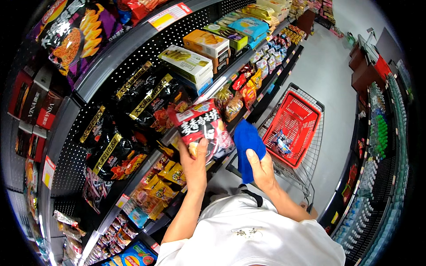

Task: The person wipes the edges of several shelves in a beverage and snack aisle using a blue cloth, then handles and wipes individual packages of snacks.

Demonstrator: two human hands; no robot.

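Note:
My left hand (194,168) grips the lower edge of a red and black snack bag (204,124), thumb on its printed front. It is held up before the shelf, close to several black snack bags (124,156). A folded blue cloth (248,143) is in my right hand (261,166), pinched under the thumb, just right of the snack bag. Beyond that hand stands a wire shopping cart (318,123) carrying a red plastic basket (299,103). One small blue and white packet (282,142) lies inside the basket.
Boxed snacks (188,63) and small bags (249,93) fill the shelves (109,63) at my left. A price tag (170,16) hangs on the upper shelf edge. Bottled drinks (356,216) line the right-hand shelves. Grey floor (329,66) runs between them, past the cart.

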